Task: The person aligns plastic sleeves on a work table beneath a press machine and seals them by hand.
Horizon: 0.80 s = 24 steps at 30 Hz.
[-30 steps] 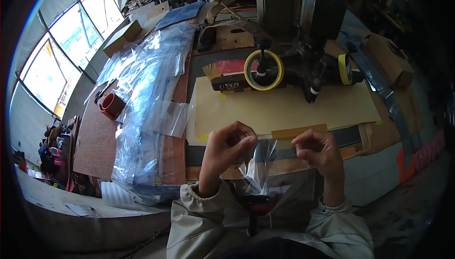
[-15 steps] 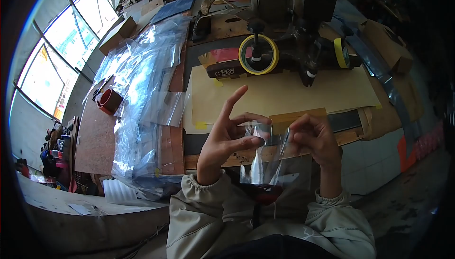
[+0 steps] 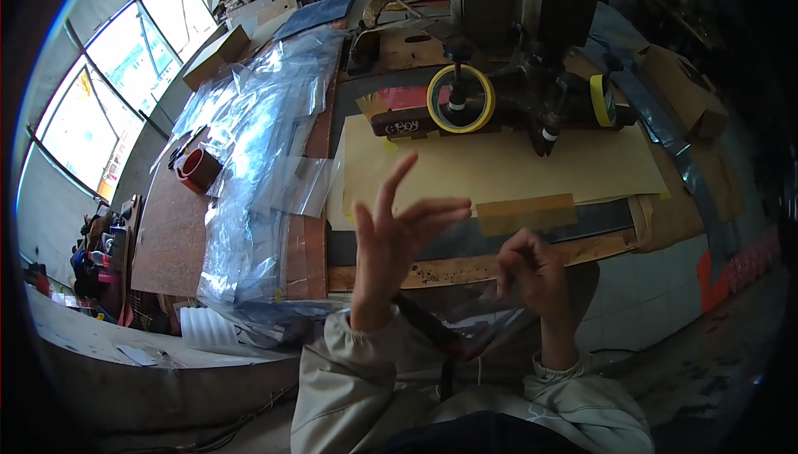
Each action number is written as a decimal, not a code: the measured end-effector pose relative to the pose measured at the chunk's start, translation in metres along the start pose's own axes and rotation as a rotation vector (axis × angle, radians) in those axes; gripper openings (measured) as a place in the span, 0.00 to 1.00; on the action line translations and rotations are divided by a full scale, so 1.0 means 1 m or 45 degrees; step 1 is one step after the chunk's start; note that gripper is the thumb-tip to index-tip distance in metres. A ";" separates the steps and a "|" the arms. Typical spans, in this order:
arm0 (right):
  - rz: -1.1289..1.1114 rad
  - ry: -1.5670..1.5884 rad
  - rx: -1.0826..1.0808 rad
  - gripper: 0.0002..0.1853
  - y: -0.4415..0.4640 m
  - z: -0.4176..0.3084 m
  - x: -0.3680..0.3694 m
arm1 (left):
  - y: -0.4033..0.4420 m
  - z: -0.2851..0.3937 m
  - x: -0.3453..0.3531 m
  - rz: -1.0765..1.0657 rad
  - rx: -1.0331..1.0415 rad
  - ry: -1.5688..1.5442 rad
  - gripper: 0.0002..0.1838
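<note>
My left hand [image 3: 389, 242] is raised in front of the table's near edge, its fingers spread and nothing between them. To its right, my right hand [image 3: 534, 275] is curled closed on a clear plastic bag [image 3: 490, 317]. The bag hangs below the fingers over my lap, partly blurred and hard to make out against the clothing. Beyond both hands, a strip of brown tape [image 3: 527, 215] lies across the front edge of a yellowish sheet [image 3: 499, 163].
A dark machine bar [image 3: 399, 124] crosses the sheet, with a yellow tape roll [image 3: 461, 98] on a knob and another yellow roll [image 3: 602, 100] further right. Clear plastic bags [image 3: 258, 155] cover the left board, beside a dark red roll [image 3: 199, 171]. A cardboard box [image 3: 683, 93] stands right.
My left hand has let go of the bag and spread its fingers. My right hand has moved down and slightly left with the bag, which now hangs lower.
</note>
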State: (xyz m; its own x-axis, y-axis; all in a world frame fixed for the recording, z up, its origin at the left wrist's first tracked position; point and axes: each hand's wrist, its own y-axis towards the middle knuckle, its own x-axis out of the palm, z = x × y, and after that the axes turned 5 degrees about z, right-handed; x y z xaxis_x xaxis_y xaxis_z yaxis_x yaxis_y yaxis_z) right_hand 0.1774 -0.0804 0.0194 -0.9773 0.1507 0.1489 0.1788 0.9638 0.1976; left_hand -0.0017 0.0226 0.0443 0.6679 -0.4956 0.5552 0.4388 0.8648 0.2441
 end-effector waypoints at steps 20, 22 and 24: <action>0.724 -0.750 -0.223 0.16 -0.010 -0.006 0.003 | -0.128 -0.062 0.014 0.272 -0.196 0.748 0.24; 0.772 -1.479 -0.635 0.21 -0.006 -0.015 0.001 | -0.129 -0.066 0.013 0.276 -0.242 0.724 0.25; 0.091 -1.445 -0.612 0.30 -0.009 -0.005 -0.002 | -0.128 -0.067 0.013 0.263 -0.242 0.777 0.27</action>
State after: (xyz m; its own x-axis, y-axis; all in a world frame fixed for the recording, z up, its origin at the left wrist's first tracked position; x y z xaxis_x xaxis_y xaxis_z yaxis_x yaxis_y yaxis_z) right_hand 0.1784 -0.0900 0.0219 -0.4658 0.5360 -0.7041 0.0249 0.8033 0.5951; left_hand -0.0087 -0.0998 -0.0325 0.9451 -0.3266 0.0128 0.3265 0.9452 0.0061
